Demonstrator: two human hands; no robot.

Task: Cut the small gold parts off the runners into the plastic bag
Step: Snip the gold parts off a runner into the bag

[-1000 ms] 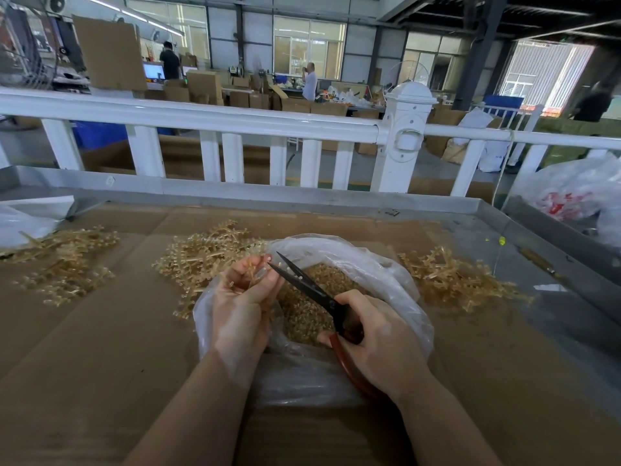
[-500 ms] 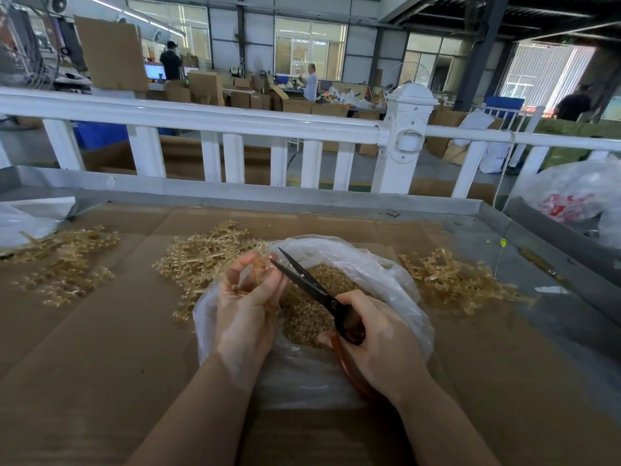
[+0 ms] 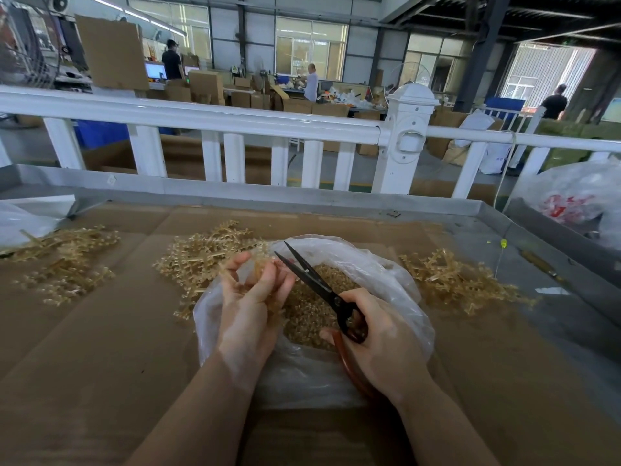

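Three runner heaps (image 3: 201, 264) around bag (image 3: 396, 280)

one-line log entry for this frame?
left hand: holds gold runner | right hand: black scissors, open | clear plastic bag: cut parts inside

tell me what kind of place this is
Probably a factory or packing workshop: stacked cardboard boxes behind the white railing, workers at benches, and piles of gold runners on the table.

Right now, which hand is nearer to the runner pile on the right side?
Right. The right hand holds scissors just left of that runner pile; the left hand is farther left, across the bag.
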